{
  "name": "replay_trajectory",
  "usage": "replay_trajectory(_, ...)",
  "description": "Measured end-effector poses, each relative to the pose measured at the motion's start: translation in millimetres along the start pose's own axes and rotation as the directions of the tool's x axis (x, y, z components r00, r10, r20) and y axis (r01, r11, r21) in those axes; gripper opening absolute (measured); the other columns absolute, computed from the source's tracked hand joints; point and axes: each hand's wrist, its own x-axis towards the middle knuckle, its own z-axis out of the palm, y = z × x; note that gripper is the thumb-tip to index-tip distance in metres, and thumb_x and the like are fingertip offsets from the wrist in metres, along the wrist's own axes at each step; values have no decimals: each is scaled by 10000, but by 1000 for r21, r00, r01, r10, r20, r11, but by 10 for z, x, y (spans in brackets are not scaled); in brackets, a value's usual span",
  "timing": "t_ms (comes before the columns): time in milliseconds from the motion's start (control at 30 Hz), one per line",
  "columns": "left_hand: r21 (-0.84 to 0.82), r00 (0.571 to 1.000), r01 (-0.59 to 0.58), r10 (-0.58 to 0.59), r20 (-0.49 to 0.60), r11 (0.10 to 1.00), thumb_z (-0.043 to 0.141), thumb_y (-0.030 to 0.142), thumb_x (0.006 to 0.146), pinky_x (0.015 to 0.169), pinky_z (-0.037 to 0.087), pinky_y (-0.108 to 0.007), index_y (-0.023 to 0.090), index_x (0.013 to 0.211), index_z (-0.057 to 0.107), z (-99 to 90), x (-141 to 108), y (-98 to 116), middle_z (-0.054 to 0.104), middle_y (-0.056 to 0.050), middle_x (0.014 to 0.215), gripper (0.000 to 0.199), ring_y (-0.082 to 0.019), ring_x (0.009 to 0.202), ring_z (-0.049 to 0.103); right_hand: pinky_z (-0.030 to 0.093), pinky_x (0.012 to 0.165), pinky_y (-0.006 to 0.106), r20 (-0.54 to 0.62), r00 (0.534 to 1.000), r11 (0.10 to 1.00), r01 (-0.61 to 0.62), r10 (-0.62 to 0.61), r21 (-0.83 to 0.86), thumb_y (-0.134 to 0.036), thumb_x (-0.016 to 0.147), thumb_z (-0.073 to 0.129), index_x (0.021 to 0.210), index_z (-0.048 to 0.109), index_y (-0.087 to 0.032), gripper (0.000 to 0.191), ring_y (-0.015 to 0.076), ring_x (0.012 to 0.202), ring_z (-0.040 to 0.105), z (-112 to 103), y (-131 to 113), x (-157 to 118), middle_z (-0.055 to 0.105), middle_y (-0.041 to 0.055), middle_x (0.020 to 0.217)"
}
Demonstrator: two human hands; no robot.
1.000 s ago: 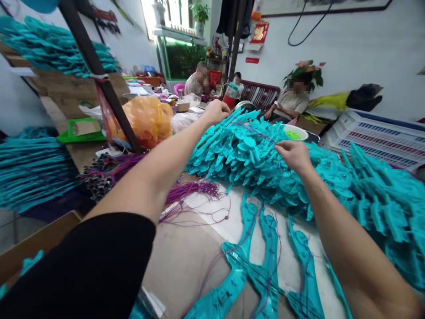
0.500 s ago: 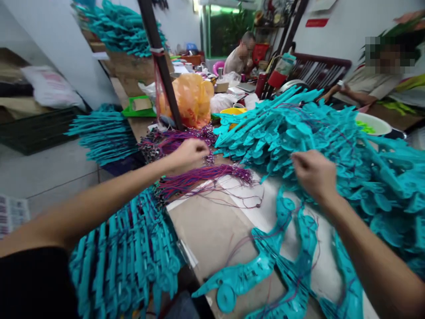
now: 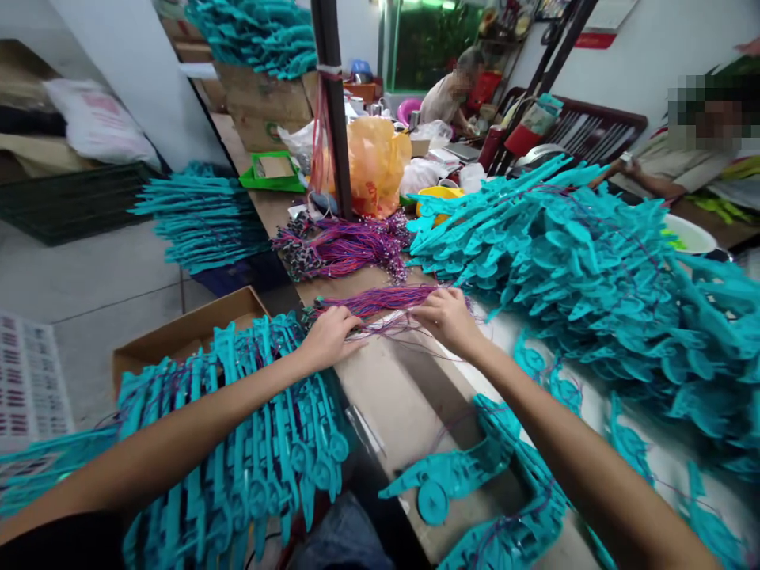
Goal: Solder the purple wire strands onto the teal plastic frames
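Note:
A bundle of thin red, blue and purple wires (image 3: 385, 299) lies across the table in front of me. My left hand (image 3: 332, 336) is at its left end, palm down, with thumb and fingers apart. At the right end, the fingertips of my right hand (image 3: 448, 321) are pinched together on wires; how many is hidden. Loose wires trail between both hands. Nearer to me, turquoise plastic moulded parts (image 3: 451, 479) with round discs lie on the table, wires running along some of them.
A high heap of turquoise parts (image 3: 594, 269) covers the right side. More stand in a cardboard box (image 3: 190, 332) at lower left. Behind the bundle lie a second wire pile (image 3: 356, 245), a dark post (image 3: 332, 103) and an orange bag (image 3: 377, 162). Two people sit farther back.
My right hand has moved left and down from beside the heap to the wire bundle. My left hand has come down to the bundle's left end, its fingers opening. The view has shifted.

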Motion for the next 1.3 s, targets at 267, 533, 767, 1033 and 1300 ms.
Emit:
replay_trajectory(267, -557, 984, 43, 61, 167, 829, 417, 428, 898, 604, 411, -269, 162, 840, 659, -472, 407, 508, 580, -18, 646, 364, -145, 620, 529, 394, 670, 275, -45, 973, 828, -170, 228, 535, -448, 865, 576, 1083, 703, -199, 354, 158, 731, 569, -474, 2, -47, 668, 43, 798)
replay_trajectory(533, -841, 991, -99, 128, -35, 532, 469, 346, 926, 493, 214, -215, 136, 925, 630, -1743, 1009, 1026, 261, 68, 502, 264, -35, 423, 245, 295, 470, 219, -13, 835, 578, -369, 550, 728, -417, 746, 649, 746, 706, -139, 283, 68, 487, 381, -504, 503, 44, 488, -33, 524)
replay_trajectory(767, -850, 930, -257, 356, -88, 459, 272, 255, 1008, 558, 182, -171, 54, 920, 588, -2233, 1356, 1534, 163, 84, 477, 386, 18, 389, 215, 352, 491, 208, 14, 902, 286, -152, 432, 946, -289, 636, 787, 1359, 439, -270, 803, 71, 502, 410, -648, 394, 139, 513, -97, 600)
replay_trajectory(1033, -890, 904, -235, 424, -53, 391, 297, 215, 1001, 510, 148, -198, 159, 720, 455, -2300, 1924, 1978, 202, 88, 437, 327, -23, 402, 169, 500, 816, 349, 12, 866, -11, -7, 500, 1000, -330, 711, 746, 794, 691, -203, 162, 150, 785, 633, -933, 318, -617, 654, 14, 785)
replay_trajectory(1300, -736, 988, -106, -14, -155, 669, 570, 131, 813, 560, 291, -237, 136, 702, 571, -1487, 3249, 1916, 406, 55, 477, 111, -78, 528, 365, 388, 506, 256, -398, 361, 520, -362, 843, 774, -414, 716, 684, 811, 711, -151, 281, 107, 488, 453, -1438, 1449, -1503, 539, -18, 556)
